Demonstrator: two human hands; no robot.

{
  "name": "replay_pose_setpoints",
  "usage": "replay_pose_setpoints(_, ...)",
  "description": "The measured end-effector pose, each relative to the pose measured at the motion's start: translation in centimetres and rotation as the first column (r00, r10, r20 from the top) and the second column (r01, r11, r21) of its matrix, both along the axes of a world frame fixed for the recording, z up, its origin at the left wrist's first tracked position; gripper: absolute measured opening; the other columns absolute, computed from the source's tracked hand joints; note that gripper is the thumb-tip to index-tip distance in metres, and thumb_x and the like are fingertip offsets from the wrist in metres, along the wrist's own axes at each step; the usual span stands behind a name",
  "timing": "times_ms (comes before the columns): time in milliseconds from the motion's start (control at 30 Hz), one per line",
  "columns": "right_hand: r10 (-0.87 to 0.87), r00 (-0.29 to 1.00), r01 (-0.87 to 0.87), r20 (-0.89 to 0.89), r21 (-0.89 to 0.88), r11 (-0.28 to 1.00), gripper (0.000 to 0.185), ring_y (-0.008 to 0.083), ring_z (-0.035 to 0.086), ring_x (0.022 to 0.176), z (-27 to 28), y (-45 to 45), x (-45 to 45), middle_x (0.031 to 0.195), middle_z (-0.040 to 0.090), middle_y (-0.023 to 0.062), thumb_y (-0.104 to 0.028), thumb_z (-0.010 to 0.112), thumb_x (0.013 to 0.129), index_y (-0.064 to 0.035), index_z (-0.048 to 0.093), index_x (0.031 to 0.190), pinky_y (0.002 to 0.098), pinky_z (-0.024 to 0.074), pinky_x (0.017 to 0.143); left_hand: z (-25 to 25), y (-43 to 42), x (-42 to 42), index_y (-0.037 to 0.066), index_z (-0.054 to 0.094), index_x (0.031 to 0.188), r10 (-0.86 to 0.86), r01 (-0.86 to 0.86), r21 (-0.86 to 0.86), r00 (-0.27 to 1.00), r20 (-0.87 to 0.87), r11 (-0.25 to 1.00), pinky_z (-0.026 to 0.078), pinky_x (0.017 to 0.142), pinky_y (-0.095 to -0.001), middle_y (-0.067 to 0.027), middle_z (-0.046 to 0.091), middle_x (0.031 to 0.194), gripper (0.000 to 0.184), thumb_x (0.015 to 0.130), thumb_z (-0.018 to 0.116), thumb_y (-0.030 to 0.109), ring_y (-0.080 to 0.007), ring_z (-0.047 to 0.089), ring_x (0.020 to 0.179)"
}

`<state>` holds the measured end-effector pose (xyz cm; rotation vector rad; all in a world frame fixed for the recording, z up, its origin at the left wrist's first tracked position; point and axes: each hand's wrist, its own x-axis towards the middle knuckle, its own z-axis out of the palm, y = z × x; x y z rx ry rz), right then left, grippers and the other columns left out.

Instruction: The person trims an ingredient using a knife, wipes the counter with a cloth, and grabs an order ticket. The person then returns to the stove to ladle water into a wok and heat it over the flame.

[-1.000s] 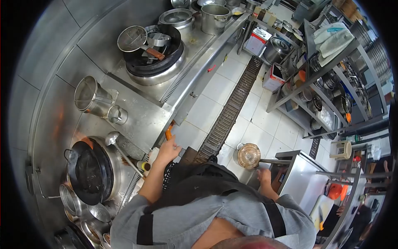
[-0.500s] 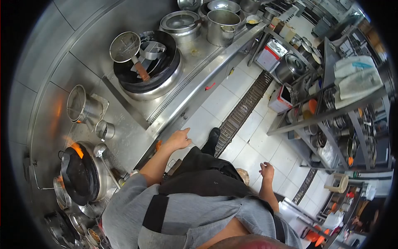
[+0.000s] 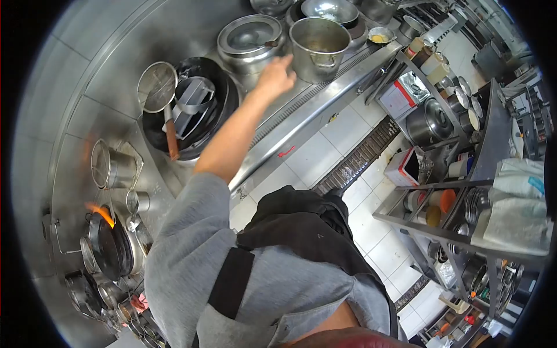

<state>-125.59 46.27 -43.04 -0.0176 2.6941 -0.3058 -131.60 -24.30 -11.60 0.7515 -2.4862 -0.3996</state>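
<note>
My left hand (image 3: 277, 75) reaches out over the steel counter with its fingers stretched forward, and I see nothing in it. It is close to a tall steel pot (image 3: 321, 53) on its right and a lidded steel pot (image 3: 250, 45) on its left. Whether the fingertips touch either one I cannot tell. Behind my forearm is a black wok (image 3: 223, 101) that holds metal pieces, with a round wire strainer (image 3: 156, 87) with a wooden handle lying across its rim. My right hand is out of sight.
At the lower left, an orange flame (image 3: 103, 214) burns beside another dark wok (image 3: 107, 249). A strainer pot (image 3: 113, 165) stands by the wall. On the right is a metal shelf rack (image 3: 418, 223) with cloths (image 3: 516, 214). A drain grate (image 3: 371, 153) runs along the tiled floor.
My left hand has moved up and forward from beside the counter edge to the pots. My right hand has gone out of view. The camera view has shifted and my body has moved forward.
</note>
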Motion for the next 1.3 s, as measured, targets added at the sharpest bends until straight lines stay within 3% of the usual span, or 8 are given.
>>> replay_pose_setpoints(333, -0.261, 0.923, 0.345, 0.282, -0.307, 0.887, 0.030, 0.0222, 0.062, 0.048, 5.1, -11.7, -31.4, 0.070, 0.065, 0.0136, -0.026, 0.061, 0.080, 0.0036, 0.063, 0.087, 0.0335, 0.0497, 0.056, -6.7, -15.2, -7.2, 0.007, 0.061, 0.101, 0.360, -0.154, -0.462, 0.843, 0.400, 0.873, 0.042, 0.088, -0.0465, -0.0084, 0.052, 0.118, 0.027, 0.080, 0.047, 0.015, -0.0250, 0.044, 0.115)
replay_pose_setpoints(467, 0.094, 0.995, -0.081, 0.035, -0.283, 0.956, 0.023, 0.0175, 0.061, 0.049, 1.3, -11.0, -46.0, 0.067, 0.063, 0.0102, -0.022, 0.056, 0.083, -0.0013, 0.065, 0.086, 0.0294, 0.0450, 0.044, -6.5, -17.4, -2.4, 0.007, 0.059, 0.104, 0.671, -0.508, -0.438, 0.562, 0.484, 0.742, 0.041, 0.088, -0.0488, -0.0086, 0.049, 0.121, 0.030, 0.078, 0.050, 0.017, -0.0281, 0.040, 0.119)
replay_pose_setpoints(667, 0.003, 0.992, 0.038, 0.126, -0.317, 0.948, 0.023, 0.0161, 0.059, 0.049, 10.7, -22.9, -56.4, 0.066, 0.063, 0.0096, -0.022, 0.056, 0.082, -0.0010, 0.064, 0.086, 0.0320, 0.0452, 0.047, -6.2, -14.4, -2.0, 0.003, 0.059, 0.101, 0.899, -0.707, -0.564, 0.398, 0.180, 0.426, 0.036, 0.090, -0.0543, -0.0125, 0.041, 0.127, 0.032, 0.072, 0.054, 0.015, -0.0323, 0.036, 0.120)
replay_pose_setpoints(733, 0.022, 0.987, 0.027, 0.160, -0.298, 0.954, 0.023, 0.0154, 0.060, 0.049, 10.5, -25.4, -57.0, 0.067, 0.062, 0.0093, -0.022, 0.057, 0.082, -0.0010, 0.064, 0.089, 0.0296, 0.0454, 0.045, -8.6, -13.3, -2.1, 0.002, 0.058, 0.103, 0.660, -0.598, -0.351, 0.747, 0.082, 0.721, 0.040, 0.091, -0.0425, -0.0149, 0.054, 0.112, 0.035, 0.070, 0.058, 0.015, -0.0320, 0.048, 0.110)
replay_pose_setpoints(800, 0.045, 0.982, 0.017, 0.186, -0.319, 0.948, 0.024, 0.0140, 0.060, 0.049, 10.1, -28.7, -57.8, 0.068, 0.061, 0.0088, -0.021, 0.058, 0.081, -0.0008, 0.062, 0.094, 0.0248, 0.0458, 0.042, -10.7, -10.6, -4.5, 0.001, 0.058, 0.105, 0.630, -0.640, 0.070, 0.767, 0.120, 0.765, 0.046, 0.084, -0.0321, -0.0161, 0.062, 0.092, 0.038, 0.070, 0.061, 0.016, -0.0304, 0.059, 0.093)
replay_pose_setpoints(967, 0.381, 0.905, -0.327, 0.190, -0.262, 0.908, 0.032, 0.0159, 0.063, 0.054, 10.1, -36.3, -56.4, 0.075, 0.064, 0.0117, -0.023, 0.060, 0.081, 0.0008, 0.060, 0.102, 0.0261, 0.0477, 0.045, -14.3, -5.6, -11.3, 0.001, 0.058, 0.106, 0.681, -0.331, 0.912, 0.728, 0.081, 0.244, 0.048, 0.070, -0.0314, -0.0095, 0.064, 0.090, 0.036, 0.076, 0.062, 0.021, -0.0192, 0.061, 0.084)
replay_pose_setpoints(1200, 0.623, 0.782, -0.603, -0.008, -0.262, 0.753, 0.031, 0.0163, 0.063, 0.054, 10.2, -40.1, -62.2, 0.078, 0.065, 0.0134, -0.020, 0.060, 0.082, 0.0009, 0.058, 0.105, 0.0260, 0.0482, 0.047, -10.5, -3.8, -16.9, 0.000, 0.048, 0.113, 0.696, 0.126, 0.958, 0.712, 0.092, -0.256, 0.046, 0.065, -0.0301, -0.0115, 0.060, 0.096, 0.036, 0.083, 0.051, 0.020, -0.0216, 0.060, 0.087)
replay_pose_setpoints(1300, 0.379, 0.904, -0.324, 0.196, -0.264, 0.909, 0.028, 0.0174, 0.063, 0.055, 12.2, -43.0, -63.2, 0.080, 0.064, 0.0106, -0.019, 0.059, 0.082, -0.0005, 0.060, 0.102, 0.0268, 0.0496, 0.047, -10.7, -3.8, -18.0, -0.001, 0.040, 0.115, 0.752, 0.236, 0.956, 0.659, -0.026, -0.175, 0.050, 0.069, -0.0355, -0.0142, 0.058, 0.096, 0.036, 0.081, 0.048, 0.009, -0.0257, 0.060, 0.089)
